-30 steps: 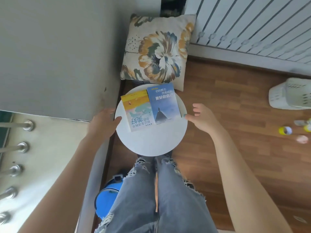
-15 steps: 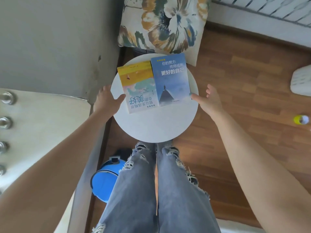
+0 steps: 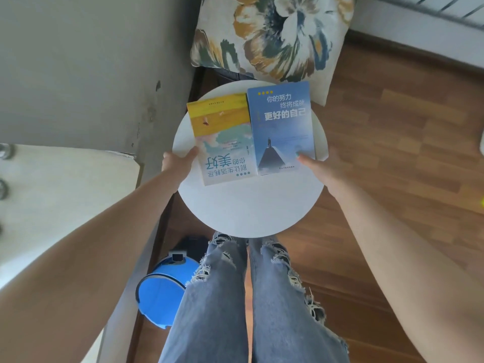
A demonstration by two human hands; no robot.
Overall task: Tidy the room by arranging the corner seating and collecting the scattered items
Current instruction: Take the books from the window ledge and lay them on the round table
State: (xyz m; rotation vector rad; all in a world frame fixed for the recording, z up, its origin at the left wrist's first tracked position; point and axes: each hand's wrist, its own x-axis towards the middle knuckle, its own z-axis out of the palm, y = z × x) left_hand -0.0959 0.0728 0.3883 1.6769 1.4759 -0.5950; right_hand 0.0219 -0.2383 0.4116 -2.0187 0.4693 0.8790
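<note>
A round white table (image 3: 248, 205) stands in front of my legs, with two books side by side on it. The yellow and pastel book (image 3: 222, 137) lies on the left, the blue book (image 3: 281, 127) on the right. My left hand (image 3: 178, 162) grips the table's left rim, its thumb on top beside the yellow book. At the right rim my right hand (image 3: 320, 167) holds on, with the thumb lying over the blue book's near corner. The fingers of both hands are hidden under the rim. A floral cushion (image 3: 272, 35) leans in the corner behind the table.
A grey wall (image 3: 91, 61) runs close along the table's left side. A cream padded piece of furniture (image 3: 65, 192) sits at the near left, and a blue bin (image 3: 162, 292) stands by my left leg. Wood floor (image 3: 406, 132) spreads to the right.
Both hands closed in from the table's sides onto its rim, thumbs now on top. The tabletop and books look larger and nearer, and the view has tilted further down.
</note>
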